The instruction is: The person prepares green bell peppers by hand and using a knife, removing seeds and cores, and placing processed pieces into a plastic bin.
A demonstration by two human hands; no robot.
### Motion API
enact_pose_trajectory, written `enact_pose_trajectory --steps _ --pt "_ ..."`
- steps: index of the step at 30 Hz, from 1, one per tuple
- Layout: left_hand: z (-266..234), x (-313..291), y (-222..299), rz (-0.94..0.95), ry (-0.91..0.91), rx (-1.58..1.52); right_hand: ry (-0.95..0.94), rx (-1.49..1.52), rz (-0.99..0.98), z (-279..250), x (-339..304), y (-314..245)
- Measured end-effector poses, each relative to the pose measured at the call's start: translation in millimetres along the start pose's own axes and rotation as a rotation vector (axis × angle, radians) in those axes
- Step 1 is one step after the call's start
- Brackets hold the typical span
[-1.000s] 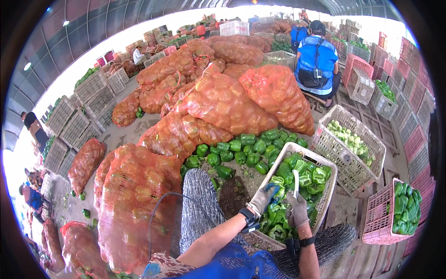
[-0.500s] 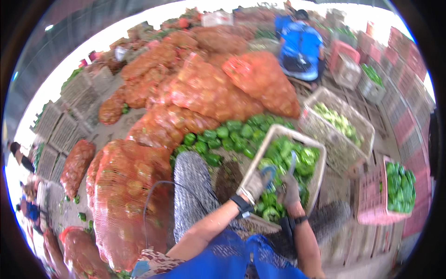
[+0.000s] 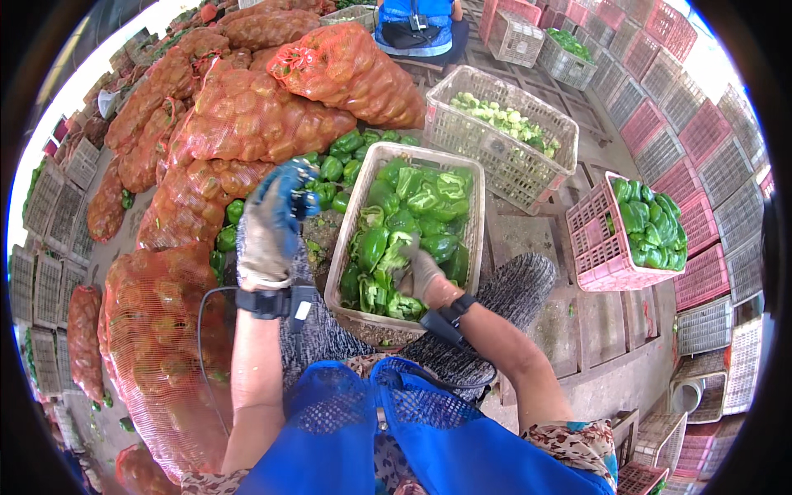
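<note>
My left hand point(image 3: 272, 227), in a grey work glove with blue fingertips, is raised over the whole green bell peppers point(image 3: 332, 169) on the ground, left of the white crate point(image 3: 479, 206). Its fingers are apart, with nothing visible between them. Inside that crate, between my knees, lie cut green pepper pieces point(image 3: 425, 198). My gloved right hand point(image 3: 422, 274) is low over the pieces at the crate's near right. Motion smears its fingertips, so I cannot make out whether it holds anything.
Red mesh sacks point(image 3: 264, 120) pile up on the left and ahead. A second crate point(image 3: 503, 169) holds pale green pieces. At right stands a pink crate point(image 3: 590, 243) of green peppers, before stacked crates point(image 3: 701, 177). A person in blue point(image 3: 417, 33) sits at the far side.
My left hand has left the crate and moved left toward the whole peppers. My right hand stays at the crate; the curved blade beside it no longer shows. The view has shifted rightward.
</note>
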State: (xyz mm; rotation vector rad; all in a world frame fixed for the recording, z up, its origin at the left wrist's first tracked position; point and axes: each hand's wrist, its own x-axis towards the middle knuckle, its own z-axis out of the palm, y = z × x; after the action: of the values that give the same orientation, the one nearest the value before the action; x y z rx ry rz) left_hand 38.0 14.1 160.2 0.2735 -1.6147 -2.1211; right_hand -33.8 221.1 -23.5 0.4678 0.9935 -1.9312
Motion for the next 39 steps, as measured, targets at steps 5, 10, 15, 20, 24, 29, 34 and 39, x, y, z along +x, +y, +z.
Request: enact_pose_trajectory --steps 5,10,15,20,24,29,34,39 --pt "-56 4 47 0.451 -0.061 0.414 -0.126 0.180 -0.553 14 -22 -167" --pt "-205 33 28 0.085 0.092 0.095 -0.133 0.219 -0.786 25 -11 -206" --pt "-282 15 29 0.020 0.228 -0.011 -0.098 0.576 -0.404 -19 1 -182" --pt "-370 -27 -38 -0.189 0.656 -0.061 -0.013 0.292 -0.160 42 46 -120" --pt "-411 -79 -163 -0.473 0.726 0.106 0.131 -0.708 -0.137 120 71 -50" --pt "-449 -147 -334 -0.675 0.353 0.909 0.085 -2.530 -0.897 140 149 -34" --pt "-477 -241 -438 -0.764 0.110 1.301 -0.065 -2.825 -0.879 147 236 -52" --pt "-428 -201 -442 -1.221 0.653 1.106 -0.066 -2.726 -0.990 122 297 -56"
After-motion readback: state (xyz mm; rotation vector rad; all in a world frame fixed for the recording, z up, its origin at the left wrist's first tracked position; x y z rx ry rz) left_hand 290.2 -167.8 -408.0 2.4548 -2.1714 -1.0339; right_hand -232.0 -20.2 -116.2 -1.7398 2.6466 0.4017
